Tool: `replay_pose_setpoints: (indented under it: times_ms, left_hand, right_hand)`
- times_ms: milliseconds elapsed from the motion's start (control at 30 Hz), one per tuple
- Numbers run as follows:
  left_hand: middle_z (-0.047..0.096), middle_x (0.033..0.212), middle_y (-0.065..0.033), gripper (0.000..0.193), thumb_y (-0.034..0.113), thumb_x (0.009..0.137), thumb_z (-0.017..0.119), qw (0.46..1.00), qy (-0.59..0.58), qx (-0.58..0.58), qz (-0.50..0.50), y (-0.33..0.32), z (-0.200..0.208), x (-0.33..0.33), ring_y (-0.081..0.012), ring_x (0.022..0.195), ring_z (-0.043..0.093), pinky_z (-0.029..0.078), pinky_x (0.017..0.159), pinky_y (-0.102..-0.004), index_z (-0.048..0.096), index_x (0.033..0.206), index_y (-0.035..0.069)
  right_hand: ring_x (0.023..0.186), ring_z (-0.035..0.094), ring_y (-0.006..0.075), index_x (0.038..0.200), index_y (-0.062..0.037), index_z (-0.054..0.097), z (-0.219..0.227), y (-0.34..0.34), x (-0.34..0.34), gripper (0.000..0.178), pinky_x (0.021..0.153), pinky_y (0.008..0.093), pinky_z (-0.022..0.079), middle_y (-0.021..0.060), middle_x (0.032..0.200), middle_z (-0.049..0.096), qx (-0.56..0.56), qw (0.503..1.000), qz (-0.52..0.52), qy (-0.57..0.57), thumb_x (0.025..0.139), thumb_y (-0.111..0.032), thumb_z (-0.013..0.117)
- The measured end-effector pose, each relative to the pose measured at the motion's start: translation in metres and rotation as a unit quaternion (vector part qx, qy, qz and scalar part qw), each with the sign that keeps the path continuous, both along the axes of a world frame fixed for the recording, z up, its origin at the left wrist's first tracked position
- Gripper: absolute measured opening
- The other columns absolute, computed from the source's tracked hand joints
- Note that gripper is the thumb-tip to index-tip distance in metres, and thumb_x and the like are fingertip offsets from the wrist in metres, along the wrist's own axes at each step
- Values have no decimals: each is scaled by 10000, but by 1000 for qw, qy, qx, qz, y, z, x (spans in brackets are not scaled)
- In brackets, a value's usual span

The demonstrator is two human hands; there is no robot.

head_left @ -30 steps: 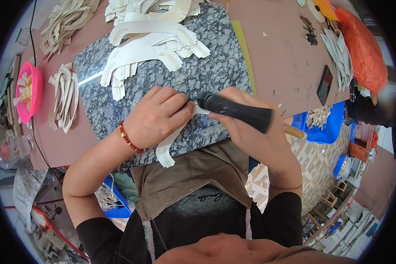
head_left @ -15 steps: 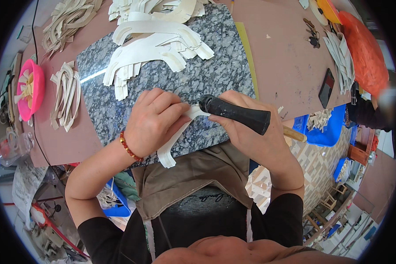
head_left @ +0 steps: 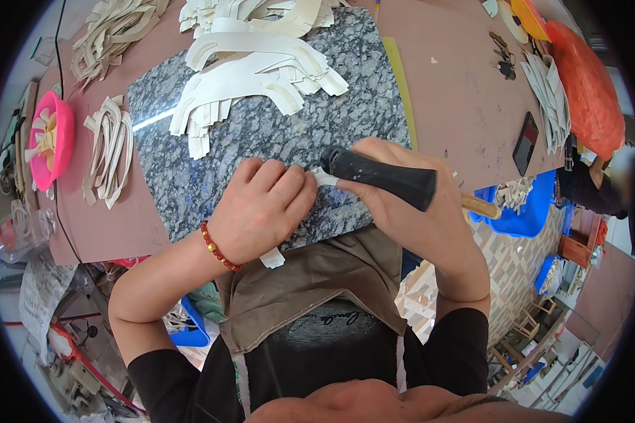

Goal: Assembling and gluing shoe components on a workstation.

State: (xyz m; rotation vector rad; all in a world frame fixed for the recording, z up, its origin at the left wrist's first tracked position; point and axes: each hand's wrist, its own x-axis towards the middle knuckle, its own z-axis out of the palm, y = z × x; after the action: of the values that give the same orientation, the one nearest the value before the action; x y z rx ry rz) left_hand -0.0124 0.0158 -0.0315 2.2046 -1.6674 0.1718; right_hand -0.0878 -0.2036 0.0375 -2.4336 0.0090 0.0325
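Observation:
A curved white strip [head_left: 323, 178], leather-like, lies near the front of the grey speckled stone slab [head_left: 360, 106]. My left hand [head_left: 264, 204], with a red bead bracelet, is closed on the strip and covers most of it; its tail end pokes out below the palm. In my right hand [head_left: 420, 218] is a hammer [head_left: 384, 180], its black head lying over the fingers and its wooden handle sticking out to the right. The right thumb and fingertips sit at the strip's other end, beneath the head. Further back on the slab rests a stack of white curved pieces [head_left: 240, 77].
Bundles of strips [head_left: 109, 151] lie left, beside a pink bowl [head_left: 65, 141]. To the right are a phone [head_left: 525, 143], keys [head_left: 504, 63], a strip pile [head_left: 547, 99] and a red bag [head_left: 585, 92]. Blue crates [head_left: 525, 218] stand below the table edge; another person's arm [head_left: 598, 176] shows far right.
My left hand has turned and slid over the strip, hiding more of its length. The right hand and hammer have barely shifted.

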Motion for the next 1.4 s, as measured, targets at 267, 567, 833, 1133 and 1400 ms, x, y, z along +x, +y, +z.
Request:
replay_pose_setpoints:
  times_ms: [267, 567, 833, 1133, 1400]
  left_hand:
    - [624, 1056, -72, 371, 174, 829, 758, 990, 109, -31, 79, 12, -2, -5, -251, 933, 605, 495, 788, -377, 683, 1156, 17]
    - [628, 1070, -106, 366, 80, 835, 713, 988, 117, -63, 72, 14, -10, -24, -273, 950, 607, 514, 787, -383, 678, 1187, -12]
    - [594, 1026, -118, 356, 52, 834, 651, 992, 81, 16, 97, 5, 3, -34, -274, 939, 583, 519, 803, -395, 654, 1177, -45]
    - [599, 1021, -127, 326, 31, 834, 636, 986, 121, -27, 114, 21, -4, -46, -281, 886, 595, 521, 792, -379, 646, 1155, -25]
    - [599, 1051, -145, 333, 38, 820, 641, 985, 99, -7, 140, 38, 0, -65, -284, 902, 590, 518, 799, -373, 636, 1141, -51]
  right_hand:
    - [737, 677, 325, 1007, -37, 676, -4, 9, -3, 199, 633, 373, 526, 112, 877, 672, 4, 1000, 18, 1, 879, -111, 809]
    - [754, 687, 327, 1010, -38, 681, -3, 8, -2, 200, 647, 361, 534, 113, 886, 685, -5, 999, 8, -36, 879, -111, 812]
    - [758, 669, 358, 1024, -34, 679, 1, 10, 4, 202, 643, 372, 523, 125, 881, 674, 5, 1000, 30, 4, 869, -76, 802]
    - [744, 675, 338, 1025, -31, 676, 3, 11, 4, 193, 645, 363, 529, 133, 881, 670, 21, 998, 65, -10, 864, -31, 781]
    - [749, 673, 346, 1013, -18, 672, 0, 15, 3, 172, 668, 372, 534, 141, 872, 660, 29, 996, 80, 2, 868, -7, 763]
